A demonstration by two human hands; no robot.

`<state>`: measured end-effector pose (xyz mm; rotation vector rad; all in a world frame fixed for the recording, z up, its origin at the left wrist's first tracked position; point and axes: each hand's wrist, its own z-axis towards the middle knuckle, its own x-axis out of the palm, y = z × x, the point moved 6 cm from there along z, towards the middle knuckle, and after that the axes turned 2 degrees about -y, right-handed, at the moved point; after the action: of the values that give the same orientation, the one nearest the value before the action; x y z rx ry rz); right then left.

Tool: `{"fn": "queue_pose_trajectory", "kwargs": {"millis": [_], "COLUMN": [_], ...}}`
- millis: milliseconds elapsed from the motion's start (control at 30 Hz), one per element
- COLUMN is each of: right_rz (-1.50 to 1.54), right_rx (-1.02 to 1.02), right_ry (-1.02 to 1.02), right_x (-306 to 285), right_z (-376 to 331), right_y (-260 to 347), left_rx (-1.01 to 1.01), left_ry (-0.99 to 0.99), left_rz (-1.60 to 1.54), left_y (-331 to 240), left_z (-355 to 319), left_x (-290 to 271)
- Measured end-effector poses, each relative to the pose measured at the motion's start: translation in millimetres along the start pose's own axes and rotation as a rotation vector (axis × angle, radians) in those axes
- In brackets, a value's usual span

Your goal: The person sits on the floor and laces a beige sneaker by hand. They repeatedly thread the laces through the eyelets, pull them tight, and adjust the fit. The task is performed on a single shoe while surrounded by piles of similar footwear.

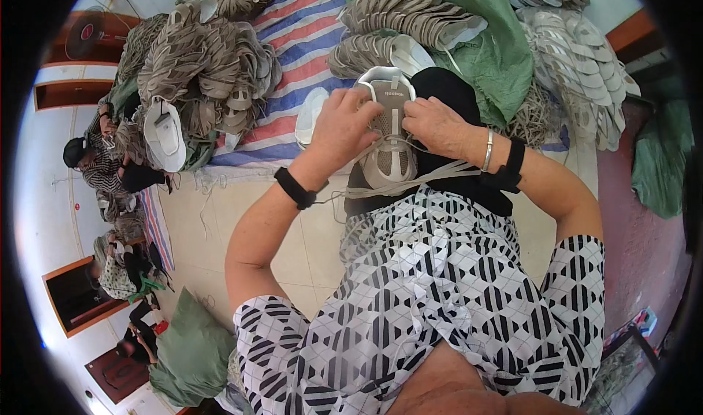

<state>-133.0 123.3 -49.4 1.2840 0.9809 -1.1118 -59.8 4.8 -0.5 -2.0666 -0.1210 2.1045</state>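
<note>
A grey-beige shoe upper (393, 167) with mesh panels and a pale rim lies on my lap, over dark cloth. At its left edge, my left hand (340, 126) is closed, fingers curled on the upper near the eyelets. My right hand (443, 128) pinches the opposite edge with thumb and forefinger. A flat grey-beige shoelace (432, 179) crosses the upper, and its loose lengths trail to both sides below my hands. Whether either fingertip also grips the lace is hidden.
Bundled shoe uppers (209, 67) are heaped at left on a striped sheet (296, 30). More nested uppers (410, 16) lie ahead on a green sack (505, 71), with another stack (575, 71) at right. Co-workers (95, 155) sit far left, near a large green sack (192, 349).
</note>
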Motion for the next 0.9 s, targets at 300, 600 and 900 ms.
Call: {"fn": "queue_pose_trajectory", "kwargs": {"millis": [300,600,900], "right_rz": [0.069,0.231,1.927], "right_rx": [0.280,0.403,0.553], "right_ry": [0.134,-0.114,-0.122], "right_x": [-2,9,15], "right_z": [18,11,7], "right_y": [2,-3,-29], "left_rx": [0.384,0.021,-0.254], "left_ry": [0.305,0.427,-0.034], "left_rz": [0.047,-0.010,-1.070], "left_y": [-1,7,33], "left_z": [28,36,29], "left_x": [10,28,23]}}
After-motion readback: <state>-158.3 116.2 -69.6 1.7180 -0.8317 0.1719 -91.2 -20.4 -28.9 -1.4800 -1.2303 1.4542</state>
